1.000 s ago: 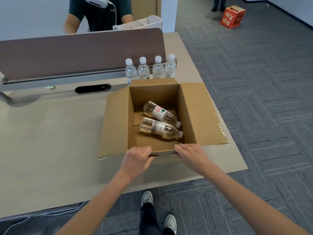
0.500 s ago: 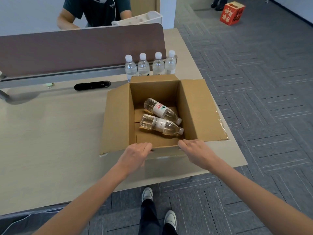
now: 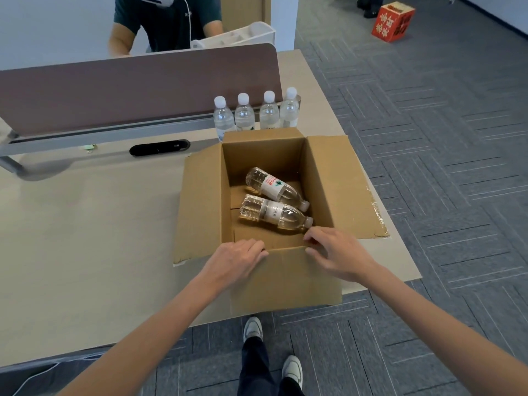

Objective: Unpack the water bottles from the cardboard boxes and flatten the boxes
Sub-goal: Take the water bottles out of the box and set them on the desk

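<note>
Unpacking step: left hand [image 3: 237, 261] curls its fingers over the box [image 3: 285, 281] near rim, right hand [image 3: 340, 252] hovers loose-fingered, empty; next, likely, it must grasp the nearer bottle [image 3: 274, 214].

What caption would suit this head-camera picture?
Left hand and right hand at cardboard box rim; two bottles inside, four bottles behind.

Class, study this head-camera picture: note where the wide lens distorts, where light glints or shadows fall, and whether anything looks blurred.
Head view: the wide lens stretches the forearms toward the bottom corners; soft even light, with shadow inside the cardboard box; glints on the two bottles lying there and on the flap's tape; left hand and right hand look sharp.
</note>
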